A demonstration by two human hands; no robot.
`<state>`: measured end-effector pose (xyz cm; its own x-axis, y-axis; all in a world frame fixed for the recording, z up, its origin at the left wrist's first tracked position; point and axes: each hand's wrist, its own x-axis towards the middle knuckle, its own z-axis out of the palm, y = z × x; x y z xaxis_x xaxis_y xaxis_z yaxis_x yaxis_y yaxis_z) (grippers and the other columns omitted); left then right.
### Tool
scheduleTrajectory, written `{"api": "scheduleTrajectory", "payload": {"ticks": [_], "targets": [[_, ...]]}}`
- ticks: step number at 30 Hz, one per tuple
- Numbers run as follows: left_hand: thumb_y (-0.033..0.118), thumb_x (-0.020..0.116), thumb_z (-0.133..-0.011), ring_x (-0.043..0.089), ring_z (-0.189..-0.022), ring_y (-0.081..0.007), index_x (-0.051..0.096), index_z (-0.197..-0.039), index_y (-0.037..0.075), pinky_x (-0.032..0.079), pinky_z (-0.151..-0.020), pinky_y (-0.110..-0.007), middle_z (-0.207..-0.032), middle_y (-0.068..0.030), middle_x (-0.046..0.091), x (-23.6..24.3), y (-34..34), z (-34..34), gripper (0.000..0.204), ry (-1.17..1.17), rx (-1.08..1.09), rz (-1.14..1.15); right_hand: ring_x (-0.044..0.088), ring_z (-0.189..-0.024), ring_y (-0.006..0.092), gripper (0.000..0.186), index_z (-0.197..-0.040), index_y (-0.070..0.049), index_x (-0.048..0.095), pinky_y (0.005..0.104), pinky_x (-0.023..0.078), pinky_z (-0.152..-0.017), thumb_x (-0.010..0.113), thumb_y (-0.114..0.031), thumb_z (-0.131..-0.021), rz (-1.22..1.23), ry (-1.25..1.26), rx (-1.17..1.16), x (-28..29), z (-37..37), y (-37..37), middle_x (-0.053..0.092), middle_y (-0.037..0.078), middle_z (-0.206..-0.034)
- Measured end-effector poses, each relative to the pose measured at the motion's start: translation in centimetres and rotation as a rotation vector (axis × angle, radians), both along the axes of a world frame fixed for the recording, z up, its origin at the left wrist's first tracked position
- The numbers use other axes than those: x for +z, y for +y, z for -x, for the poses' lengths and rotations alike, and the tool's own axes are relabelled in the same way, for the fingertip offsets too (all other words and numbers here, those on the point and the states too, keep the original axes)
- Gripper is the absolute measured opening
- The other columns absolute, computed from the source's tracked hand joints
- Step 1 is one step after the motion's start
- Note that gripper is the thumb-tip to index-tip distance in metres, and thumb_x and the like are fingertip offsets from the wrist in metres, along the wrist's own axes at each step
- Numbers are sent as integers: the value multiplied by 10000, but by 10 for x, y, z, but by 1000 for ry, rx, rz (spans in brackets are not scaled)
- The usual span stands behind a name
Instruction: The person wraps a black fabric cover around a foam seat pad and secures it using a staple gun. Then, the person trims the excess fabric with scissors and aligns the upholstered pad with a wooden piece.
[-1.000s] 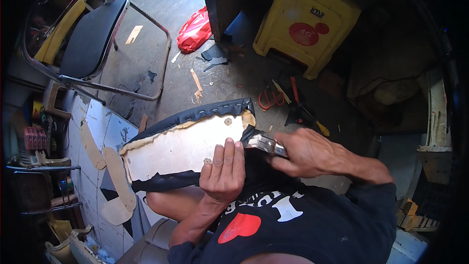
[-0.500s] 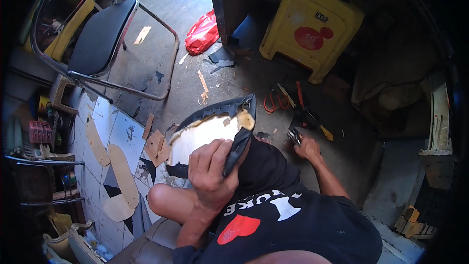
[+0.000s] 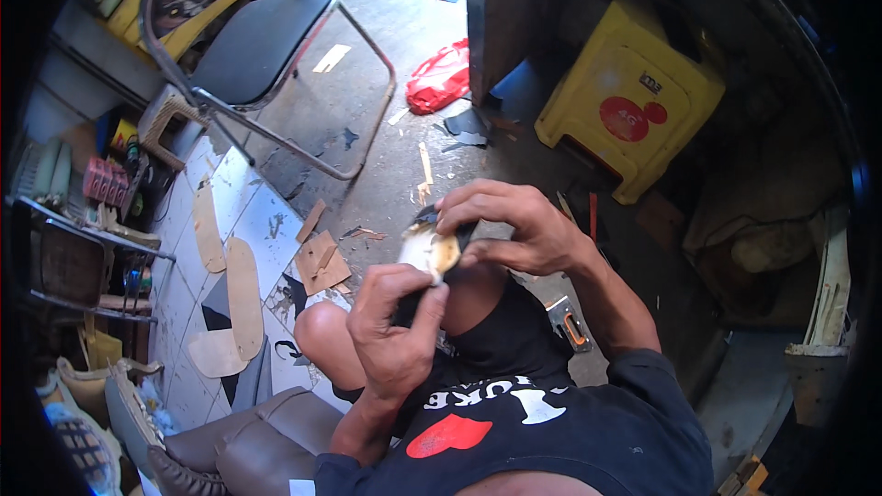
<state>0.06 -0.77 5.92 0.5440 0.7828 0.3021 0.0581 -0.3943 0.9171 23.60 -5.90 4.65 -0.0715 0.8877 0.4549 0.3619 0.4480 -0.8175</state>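
Both hands hold a small upholstered pad (image 3: 421,251) over my knees, a white board with black covering wrapped at its edge and yellow foam at one corner. My left hand (image 3: 397,323) pinches its near edge between thumb and fingers. From the far right side my right hand (image 3: 511,225) grips the black covering, fingers curled above and thumb below. The pad is a little blurred, and my hands hide much of it. Beside my right forearm a metal staple gun (image 3: 571,323) with orange trim rests on the floor.
A black folding chair (image 3: 262,46) stands far left. The yellow plastic stool (image 3: 634,96) is at the right, and a red plastic bag (image 3: 439,78) lies between them. Cut board pieces (image 3: 244,298) are on white tiles at left, with scraps scattered around.
My right hand has left the tool by the floor and come up to the pad. The pad has turned and now shows less of its white board. My view has shifted.
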Motion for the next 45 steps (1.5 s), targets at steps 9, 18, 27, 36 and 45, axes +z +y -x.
{"api": "scheduleTrajectory", "payload": {"ticks": [9,18,27,36,45], "targets": [[-126,806,-807,666,-882,-150,743,-968,17,539,-767,-260,-1016,-89,665,-1,24,33,225,-156,187,-196,705,-964,256,296,-1107,-45,758,371,543,-845,841,-189,-863,53,32,137,16,31,32,728,108,-1009],[-94,803,-803,665,-888,-181,751,-965,37,525,-767,-297,-944,-74,668,27,44,33,215,-115,-29,-164,702,-936,195,364,-1097,-8,702,334,555,-855,830,-286,-900,420,150,228,63,23,11,717,86,-982],[2,798,-805,674,-869,-274,737,-921,46,526,-774,-376,-894,-103,677,44,50,-11,138,54,-200,-258,582,-771,134,323,-971,-19,630,327,487,-694,758,-315,-953,492,67,59,57,6,-21,640,27,-875],[69,745,-889,699,-1059,-302,725,-1155,41,523,-939,-379,-1089,-160,730,38,91,-71,268,18,-342,-365,521,-760,146,171,-1025,-21,576,303,451,-704,602,-189,-1040,382,-23,-674,22,4,-51,552,72,-825],[435,474,-1119,681,-962,-161,587,-1389,-32,515,-841,-267,-1222,-135,702,19,101,181,551,384,232,655,393,-820,48,229,-1043,-53,565,221,351,-731,524,-268,-1114,471,462,-726,-78,-27,-89,469,-55,-898]]}}
